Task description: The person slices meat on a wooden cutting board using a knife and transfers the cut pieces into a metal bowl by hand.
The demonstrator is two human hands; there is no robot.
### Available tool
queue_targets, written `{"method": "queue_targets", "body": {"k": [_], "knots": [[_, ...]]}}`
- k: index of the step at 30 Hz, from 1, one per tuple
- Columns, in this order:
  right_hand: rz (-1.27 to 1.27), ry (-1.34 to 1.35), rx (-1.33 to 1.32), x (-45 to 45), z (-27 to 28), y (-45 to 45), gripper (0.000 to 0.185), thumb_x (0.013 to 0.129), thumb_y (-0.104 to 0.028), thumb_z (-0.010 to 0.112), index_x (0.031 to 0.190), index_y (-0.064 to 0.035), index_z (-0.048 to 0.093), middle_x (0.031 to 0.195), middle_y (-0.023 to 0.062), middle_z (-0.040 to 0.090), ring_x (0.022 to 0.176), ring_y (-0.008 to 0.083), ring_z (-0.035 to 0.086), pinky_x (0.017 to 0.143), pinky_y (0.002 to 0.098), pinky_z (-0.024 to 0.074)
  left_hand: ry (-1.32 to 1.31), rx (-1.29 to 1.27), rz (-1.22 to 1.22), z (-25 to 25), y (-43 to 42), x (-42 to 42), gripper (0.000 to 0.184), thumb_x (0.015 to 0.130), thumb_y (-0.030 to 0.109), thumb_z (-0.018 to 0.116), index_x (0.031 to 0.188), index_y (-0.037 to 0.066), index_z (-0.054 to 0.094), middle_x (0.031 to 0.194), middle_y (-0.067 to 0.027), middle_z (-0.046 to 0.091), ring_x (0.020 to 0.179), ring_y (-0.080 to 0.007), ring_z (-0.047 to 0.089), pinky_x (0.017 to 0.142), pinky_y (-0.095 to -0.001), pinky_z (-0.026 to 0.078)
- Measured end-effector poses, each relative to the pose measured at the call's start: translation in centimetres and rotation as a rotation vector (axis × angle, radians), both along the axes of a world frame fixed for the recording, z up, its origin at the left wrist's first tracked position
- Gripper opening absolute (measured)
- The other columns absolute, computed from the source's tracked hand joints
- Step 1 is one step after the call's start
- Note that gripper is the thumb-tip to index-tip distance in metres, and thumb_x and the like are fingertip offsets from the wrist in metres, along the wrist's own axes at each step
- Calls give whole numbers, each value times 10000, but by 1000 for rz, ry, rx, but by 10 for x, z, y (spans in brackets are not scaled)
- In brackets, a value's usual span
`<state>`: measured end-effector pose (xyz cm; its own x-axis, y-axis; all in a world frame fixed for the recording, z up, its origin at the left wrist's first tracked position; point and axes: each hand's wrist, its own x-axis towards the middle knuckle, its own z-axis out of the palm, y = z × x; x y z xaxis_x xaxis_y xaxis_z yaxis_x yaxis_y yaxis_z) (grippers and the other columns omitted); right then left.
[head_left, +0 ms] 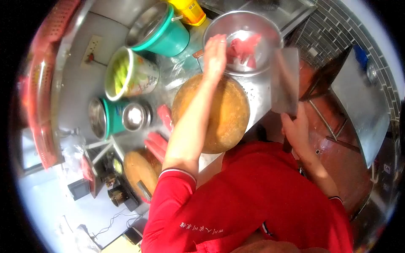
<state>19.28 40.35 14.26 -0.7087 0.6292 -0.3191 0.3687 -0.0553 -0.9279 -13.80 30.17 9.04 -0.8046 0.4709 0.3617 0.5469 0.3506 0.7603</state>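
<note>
My left hand (pixel 216 57) reaches past the round wooden chopping board (pixel 232 107), its fingers stretched out at the near left rim of a large metal bowl (pixel 272 63). Red pieces that look like raw meat (pixel 244 47) are inside the bowl, slightly blurred. Whether the fingers touch the rim I cannot tell. On the right, my right hand (pixel 296 128) is closed around the handle of a cleaver (pixel 284 82). Its broad blade points up, beside the bowl and off the board. My left forearm hides part of the board, whose visible surface is bare wood.
Left of the board are red rubber gloves (pixel 157 145), small metal bowls (pixel 136 117) and a white bucket (pixel 145 78) with green vegetables. A green-sided bucket (pixel 175 40) and a yellow container (pixel 188 12) stand behind. Another wooden board (pixel 139 170) lies lower left.
</note>
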Motion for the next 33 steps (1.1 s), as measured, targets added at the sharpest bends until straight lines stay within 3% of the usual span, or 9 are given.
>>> {"method": "queue_targets", "body": {"k": [3, 5, 8, 9, 12, 16, 19, 24, 33], "knots": [[28, -68, -19, 23, -13, 10, 216, 940, -76, 613, 1125, -22, 516, 814, 89, 621, 599, 144, 584, 497, 311, 481, -202, 273, 182, 28, -50, 21, 259, 1037, 181, 603, 1222, 20, 685, 1230, -84, 687, 1102, -155, 630, 974, -294, 486], [143, -126, 43, 27, -17, 9, 257, 950, -104, 619, 1160, -2, 509, 896, 173, 669, 709, 287, 677, 615, 411, 528, -137, 278, 305, 13, -107, 37, 176, 1018, 140, 635, 1132, 15, 684, 1150, -40, 681, 1018, -104, 610, 902, -262, 495], [384, -167, 110, 23, -32, -7, 299, 957, -145, 612, 1191, 6, 503, 986, 283, 679, 949, 493, 672, 807, 541, 516, -32, 59, 546, -2, -193, 99, 142, 998, 116, 633, 1064, -5, 665, 1037, -81, 676, 941, -181, 618, 872, -321, 504], [493, -154, 178, 15, -34, -12, 295, 951, -141, 606, 1187, 3, 502, 973, 290, 675, 940, 498, 666, 802, 550, 514, 73, -76, 612, -5, -217, 122, 134, 982, 102, 633, 1042, -15, 663, 993, -118, 677, 907, -227, 629, 867, -354, 506], [834, -107, 343, -20, -35, -33, 250, 931, -115, 565, 1142, -9, 482, 907, 308, 659, 895, 526, 638, 780, 597, 497, -87, -119, 752, -21, -254, 190, 86, 966, 70, 639, 970, -14, 657, 914, -156, 667, 859, -271, 643, 819, -375, 514], [1088, -153, 522, -76, -36, -82, 213, 910, -60, 528, 1096, -1, 443, 844, 294, 662, 813, 509, 658, 722, 606, 510, 110, -321, 564, -43, -257, 224, 76, 895, 45, 711, 964, 23, 688, 959, -158, 666, 902, -345, 631, 825, -433, 507], [1128, -21, 615, -100, -62, -110, 219, 896, -39, 532, 1091, 9, 446, 809, 281, 669, 769, 491, 670, 698, 598, 521, 217, -364, 476, -46, -237, 208, 135, 843, 60, 754, 968, 75, 707, 1074, -125, 633, 984, -344, 578, 869, -433, 481], [1191, -108, 728, -110, -74, -128, 233, 889, -37, 552, 1091, 10, 444, 770, 259, 672, 722, 479, 673, 659, 583, 529, 186, -326, 400, -65, -235, 174, 195, 763, 63, 764, 948, 103, 716, 1020, -109, 587, 969, -340, 554, 838, -440, 473], [1194, -23, 677, -102, -28, -135, 214, 898, -24, 579, 1057, -14, 437, 904, 258, 652, 718, 478, 666, 608, 554, 543, 59, -371, 342, -72, -247, 165, 280, 747, 111, 775, 1024, 106, 732, 1021, -116, 573, 984, -344, 551, 857, -447, 471]]}}
